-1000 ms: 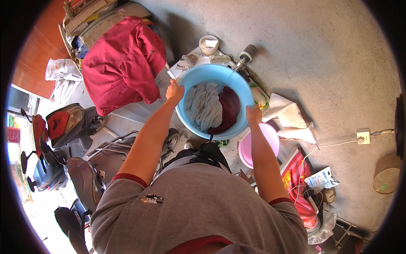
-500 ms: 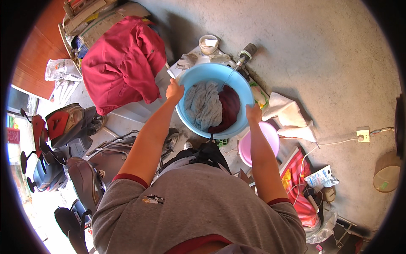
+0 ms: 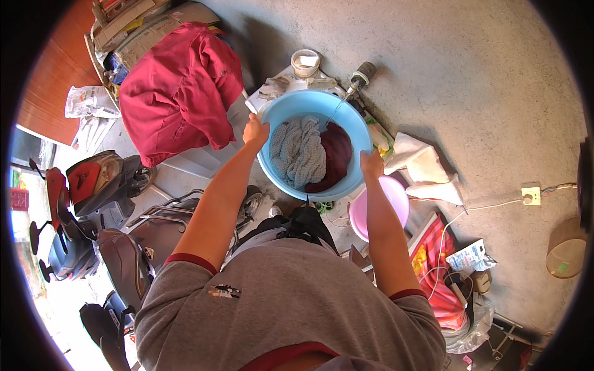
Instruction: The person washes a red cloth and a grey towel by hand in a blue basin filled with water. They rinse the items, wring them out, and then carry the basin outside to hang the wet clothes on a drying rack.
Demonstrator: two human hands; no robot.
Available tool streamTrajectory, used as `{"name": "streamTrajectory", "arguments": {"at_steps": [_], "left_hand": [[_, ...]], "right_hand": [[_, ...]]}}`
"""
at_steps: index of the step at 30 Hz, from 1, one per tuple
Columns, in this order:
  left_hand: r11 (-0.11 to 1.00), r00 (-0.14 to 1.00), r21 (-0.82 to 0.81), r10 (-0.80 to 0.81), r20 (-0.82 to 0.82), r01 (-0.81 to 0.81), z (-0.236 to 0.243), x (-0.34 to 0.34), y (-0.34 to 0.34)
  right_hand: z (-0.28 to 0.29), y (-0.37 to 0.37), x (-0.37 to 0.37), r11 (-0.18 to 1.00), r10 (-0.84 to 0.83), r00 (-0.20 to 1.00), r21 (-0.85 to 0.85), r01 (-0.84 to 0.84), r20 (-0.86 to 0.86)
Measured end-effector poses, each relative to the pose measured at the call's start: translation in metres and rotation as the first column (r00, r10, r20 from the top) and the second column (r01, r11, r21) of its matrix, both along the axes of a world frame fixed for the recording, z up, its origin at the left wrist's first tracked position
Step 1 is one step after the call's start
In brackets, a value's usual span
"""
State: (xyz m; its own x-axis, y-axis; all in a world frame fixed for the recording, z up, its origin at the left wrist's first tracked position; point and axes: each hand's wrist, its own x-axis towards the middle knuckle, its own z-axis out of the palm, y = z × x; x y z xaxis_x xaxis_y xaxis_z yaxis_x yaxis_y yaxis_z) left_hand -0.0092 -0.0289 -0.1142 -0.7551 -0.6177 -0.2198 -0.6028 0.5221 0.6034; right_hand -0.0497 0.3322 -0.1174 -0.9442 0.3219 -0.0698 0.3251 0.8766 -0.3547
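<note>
Both hands grip one blue basin's rim (image 3: pixel 272 170) as half a second ago: left hand (image 3: pixel 255 131) and right hand (image 3: pixel 371 164) closed on opposite sides. It hangs over the floor beneath a tap (image 3: pixel 359 77), barely shifted. Inside lie two garments: one grey (image 3: pixel 297 151), one maroon (image 3: pixel 337 154).

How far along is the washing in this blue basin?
Done: a grey cloth and a dark red garment lie in the blue basin. In hand: left hand and right hand grip its rim under a thin stream from the tap. Left: the red jacket hangs aside, outside the basin.
</note>
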Motion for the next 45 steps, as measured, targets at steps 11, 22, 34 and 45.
{"name": "streamTrajectory", "arguments": {"at_steps": [11, 22, 34, 45], "left_hand": [[1.0, 1.0, 0.012, 0.006, 0.014, -0.006, 0.0036, 0.0011, 0.0006], [1.0, 1.0, 0.011, 0.0, 0.005, 0.0, 0.0019, 0.0009, -0.0003], [1.0, 1.0, 0.008, -0.002, -0.017, 0.002, -0.0008, 0.0009, -0.0003], [1.0, 1.0, -0.001, -0.002, -0.007, 0.002, 0.0001, 0.0009, -0.0003]], "right_hand": [[0.0015, -0.0019, 0.0013, 1.0, -0.005, 1.0, 0.01, 0.005, 0.013], [0.0054, -0.0043, 0.0025, 0.999, -0.003, 1.0, 0.034, 0.003, 0.011], [0.0061, -0.0046, 0.0028, 0.999, -0.009, 1.0, 0.036, 0.008, 0.023], [0.0018, -0.0023, 0.0013, 1.0, -0.01, 0.999, 0.029, 0.009, 0.034]]}}
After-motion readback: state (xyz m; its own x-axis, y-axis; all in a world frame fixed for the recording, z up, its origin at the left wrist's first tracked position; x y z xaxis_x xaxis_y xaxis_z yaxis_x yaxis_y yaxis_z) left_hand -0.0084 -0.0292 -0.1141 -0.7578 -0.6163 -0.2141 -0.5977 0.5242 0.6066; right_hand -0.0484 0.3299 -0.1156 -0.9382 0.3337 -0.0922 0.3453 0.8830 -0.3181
